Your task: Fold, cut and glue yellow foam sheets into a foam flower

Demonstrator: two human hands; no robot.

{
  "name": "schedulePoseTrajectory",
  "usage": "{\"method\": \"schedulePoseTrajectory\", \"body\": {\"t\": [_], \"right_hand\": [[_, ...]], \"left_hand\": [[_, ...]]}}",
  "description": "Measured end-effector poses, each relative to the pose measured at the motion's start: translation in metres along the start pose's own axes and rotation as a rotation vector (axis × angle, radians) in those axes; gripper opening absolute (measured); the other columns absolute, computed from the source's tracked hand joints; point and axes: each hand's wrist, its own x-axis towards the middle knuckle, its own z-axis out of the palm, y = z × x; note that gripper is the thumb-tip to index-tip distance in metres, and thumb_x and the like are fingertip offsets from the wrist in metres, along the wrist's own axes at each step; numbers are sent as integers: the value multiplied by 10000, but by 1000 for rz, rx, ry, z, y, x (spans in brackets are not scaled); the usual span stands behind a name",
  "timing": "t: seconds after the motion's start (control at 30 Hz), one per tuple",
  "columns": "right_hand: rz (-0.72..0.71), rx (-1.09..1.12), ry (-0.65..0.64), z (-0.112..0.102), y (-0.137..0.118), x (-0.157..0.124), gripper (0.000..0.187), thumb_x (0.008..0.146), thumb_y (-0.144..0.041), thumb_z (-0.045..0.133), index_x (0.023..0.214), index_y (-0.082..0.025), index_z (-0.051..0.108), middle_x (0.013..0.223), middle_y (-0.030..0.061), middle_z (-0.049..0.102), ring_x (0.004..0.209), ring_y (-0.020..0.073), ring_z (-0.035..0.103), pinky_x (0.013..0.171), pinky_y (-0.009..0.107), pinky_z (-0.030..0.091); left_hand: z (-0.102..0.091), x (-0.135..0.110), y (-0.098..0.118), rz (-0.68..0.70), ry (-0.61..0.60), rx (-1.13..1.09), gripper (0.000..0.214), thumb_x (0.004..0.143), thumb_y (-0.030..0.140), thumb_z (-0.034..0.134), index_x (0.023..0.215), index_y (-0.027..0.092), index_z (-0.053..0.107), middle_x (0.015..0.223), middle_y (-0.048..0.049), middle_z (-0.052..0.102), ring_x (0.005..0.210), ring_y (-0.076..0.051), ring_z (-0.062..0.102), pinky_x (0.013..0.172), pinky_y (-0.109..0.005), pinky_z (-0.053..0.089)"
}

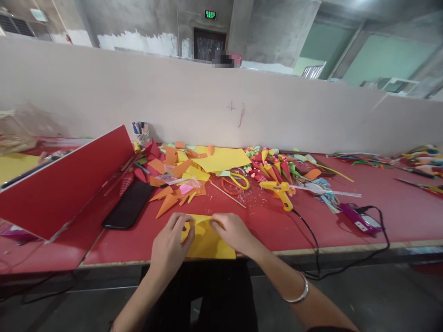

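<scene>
A yellow paper sheet [211, 242] lies at the table's front edge, right before me. My left hand [173, 242] is closed on its left side, thumb and fingers bent round the edge, where the paper curls up a little. At the upper right part of the sheet, my right hand [233, 230] has its thumb and fingers pinched on the far edge. A silver bangle [300, 290] circles the right wrist. Beyond the hands lie orange paper scraps [168, 203] and a thin wooden stick [228, 194].
A black phone [128, 205] and an upright red board [76, 177] stand to the left. To the right are a yellow glue gun [282, 190] with a cord, and a purple power strip [360, 219]. Small felt-like cones [272, 166] and a larger yellow sheet [223, 159] lie near the partition.
</scene>
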Motion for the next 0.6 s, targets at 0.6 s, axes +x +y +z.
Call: {"method": "schedulePoseTrajectory", "body": {"t": [0.6], "right_hand": [[398, -67, 204, -1, 55, -9, 397, 816, -400, 339, 496, -180, 424, 425, -12, 403, 439, 111, 415, 457, 235, 184]], "left_hand": [[37, 40, -2, 138, -330, 474, 408, 807, 151, 340, 1203, 144, 436, 1035, -123, 527, 761, -190, 583, 593, -274, 440]]}}
